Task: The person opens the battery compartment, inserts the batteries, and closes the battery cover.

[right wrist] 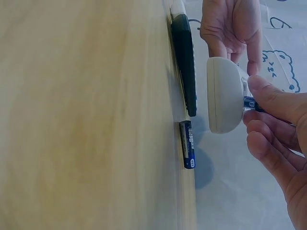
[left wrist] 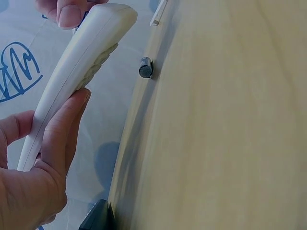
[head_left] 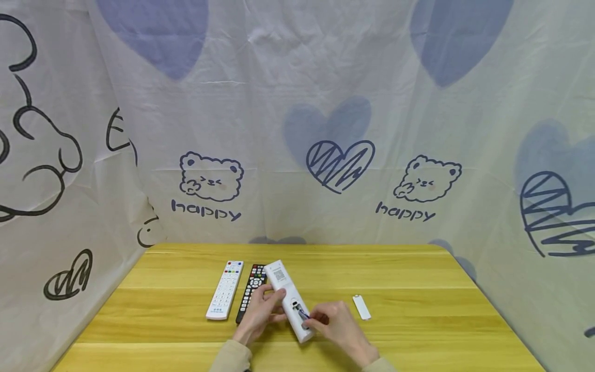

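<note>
A white remote control (head_left: 284,285) is held tilted above the table, its back with a printed code facing up and its battery compartment uncovered. My left hand (head_left: 259,313) grips it by the sides, thumb on one edge and fingers on the other. At the compartment, my right hand (head_left: 340,326) pinches a blue battery (right wrist: 249,102) between thumb and fingers. One end of that battery points into the compartment, and the fingertips hide the other. Below the remote, a second blue battery (right wrist: 188,144) lies on the table. A white battery cover (head_left: 361,307) lies right of my right hand.
Left of my hands, a white remote control (head_left: 225,290) lies buttons up on the wooden table (head_left: 418,289). Beside it a black remote control (head_left: 255,281) is partly hidden by my left hand. A printed cloth (head_left: 297,217) hangs behind the table and along both sides.
</note>
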The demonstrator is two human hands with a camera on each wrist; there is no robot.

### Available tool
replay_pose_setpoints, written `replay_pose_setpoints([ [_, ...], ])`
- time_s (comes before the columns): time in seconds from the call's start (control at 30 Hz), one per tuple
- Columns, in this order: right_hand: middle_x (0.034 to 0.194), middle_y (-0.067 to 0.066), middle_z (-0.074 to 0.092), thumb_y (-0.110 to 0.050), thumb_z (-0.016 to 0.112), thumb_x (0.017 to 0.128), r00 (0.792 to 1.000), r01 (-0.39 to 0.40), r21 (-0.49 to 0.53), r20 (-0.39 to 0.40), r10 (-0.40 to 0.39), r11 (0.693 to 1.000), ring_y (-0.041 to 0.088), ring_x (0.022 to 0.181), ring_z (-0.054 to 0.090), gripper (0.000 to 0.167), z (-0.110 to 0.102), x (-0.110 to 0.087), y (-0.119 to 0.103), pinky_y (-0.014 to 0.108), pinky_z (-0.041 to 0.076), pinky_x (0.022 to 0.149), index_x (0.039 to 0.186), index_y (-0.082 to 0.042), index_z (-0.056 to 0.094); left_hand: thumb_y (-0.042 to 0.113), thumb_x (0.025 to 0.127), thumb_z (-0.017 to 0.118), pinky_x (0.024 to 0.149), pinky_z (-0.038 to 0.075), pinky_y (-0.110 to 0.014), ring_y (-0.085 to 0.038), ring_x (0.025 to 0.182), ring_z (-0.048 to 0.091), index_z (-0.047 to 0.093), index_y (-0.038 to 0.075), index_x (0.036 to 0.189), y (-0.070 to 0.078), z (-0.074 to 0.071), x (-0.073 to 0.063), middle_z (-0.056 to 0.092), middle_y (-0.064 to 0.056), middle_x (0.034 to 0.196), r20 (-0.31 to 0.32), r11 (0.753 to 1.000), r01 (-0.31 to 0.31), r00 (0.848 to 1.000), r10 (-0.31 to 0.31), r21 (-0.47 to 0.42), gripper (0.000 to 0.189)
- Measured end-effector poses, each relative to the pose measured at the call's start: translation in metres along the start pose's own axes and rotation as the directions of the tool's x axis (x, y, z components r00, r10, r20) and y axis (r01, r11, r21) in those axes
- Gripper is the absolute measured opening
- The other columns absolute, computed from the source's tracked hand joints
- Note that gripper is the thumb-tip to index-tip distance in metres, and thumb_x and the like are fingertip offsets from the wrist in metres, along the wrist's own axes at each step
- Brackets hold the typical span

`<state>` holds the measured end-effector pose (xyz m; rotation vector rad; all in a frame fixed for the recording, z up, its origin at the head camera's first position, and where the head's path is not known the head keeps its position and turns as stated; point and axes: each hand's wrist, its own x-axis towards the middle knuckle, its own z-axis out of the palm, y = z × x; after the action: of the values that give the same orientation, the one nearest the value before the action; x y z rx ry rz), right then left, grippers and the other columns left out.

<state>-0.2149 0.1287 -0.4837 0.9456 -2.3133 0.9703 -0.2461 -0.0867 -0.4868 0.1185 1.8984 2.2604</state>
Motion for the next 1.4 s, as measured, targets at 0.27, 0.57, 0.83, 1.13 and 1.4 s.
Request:
replay_pose_setpoints([
  [0.27, 0.070, -0.001, 0.073, -0.012, 0.084, 0.078, 1.000, -0.008, 0.016, 0.022, 0.008, 1.000, -0.011, 0.061, 0.052, 0.011, 0.0011, -0.0001, 0.0002, 0.004, 0.046, 0.052, 0.077, -0.008, 0.073, 0.013, 0.101, 0.056, 0.070, 0.066, -0.029, -0.015, 0.074, 0.071, 0.030, -0.011, 0.135, -0.0032, 0.0020, -0.0010, 0.071, -0.021, 0.108, 0.005, 1.000, -0.013, 1.000, 0.013, -0.012, 0.049],
  [0.57, 0.067, -0.003, 0.070, -0.015, 0.084, 0.078, 0.999, -0.040, 0.014, 0.032, 0.039, 0.999, -0.012, 0.060, 0.047, 0.014, 0.0017, -0.0003, -0.0009, 0.005, 0.044, 0.050, 0.075, -0.010, 0.071, 0.014, 0.102, 0.055, 0.072, 0.066, -0.030, -0.015, 0.076, 0.072, 0.030, -0.012, 0.136, -0.0019, 0.0001, 0.0008, 0.071, -0.020, 0.109, 0.032, 1.000, -0.006, 0.999, 0.007, -0.014, 0.049],
  [0.83, 0.068, -0.004, 0.069, -0.023, 0.083, 0.080, 0.980, -0.177, 0.037, 0.097, 0.172, 0.984, -0.011, 0.060, 0.046, 0.017, -0.0011, 0.0006, -0.0060, 0.010, 0.046, 0.051, 0.076, -0.012, 0.071, 0.017, 0.103, 0.056, 0.075, 0.066, -0.031, -0.016, 0.079, 0.072, 0.032, -0.011, 0.140, 0.0009, -0.0027, 0.0009, 0.071, -0.019, 0.110, 0.060, 1.000, 0.005, 0.998, -0.005, -0.003, 0.052],
  [1.13, 0.065, -0.005, 0.067, -0.026, 0.084, 0.078, 0.963, -0.247, 0.063, 0.122, 0.238, 0.967, -0.009, 0.058, 0.046, 0.021, -0.0017, 0.0015, -0.0070, 0.011, 0.045, 0.050, 0.074, -0.013, 0.068, 0.019, 0.103, 0.056, 0.078, 0.066, -0.034, -0.019, 0.081, 0.074, 0.034, -0.013, 0.140, 0.0024, -0.0052, 0.0008, 0.073, -0.017, 0.110, 0.108, 1.000, 0.001, 0.994, 0.000, -0.007, 0.053],
  [1.4, 0.063, -0.009, 0.061, -0.025, 0.084, 0.078, 0.943, -0.303, 0.027, 0.154, 0.296, 0.953, -0.009, 0.057, 0.043, 0.022, -0.0027, 0.0011, -0.0088, 0.012, 0.042, 0.050, 0.073, -0.016, 0.065, 0.020, 0.103, 0.057, 0.081, 0.065, -0.036, -0.020, 0.084, 0.074, 0.034, -0.012, 0.140, 0.0041, -0.0049, -0.0001, 0.072, -0.018, 0.110, 0.140, 1.000, 0.008, 0.990, -0.007, -0.008, 0.055],
])
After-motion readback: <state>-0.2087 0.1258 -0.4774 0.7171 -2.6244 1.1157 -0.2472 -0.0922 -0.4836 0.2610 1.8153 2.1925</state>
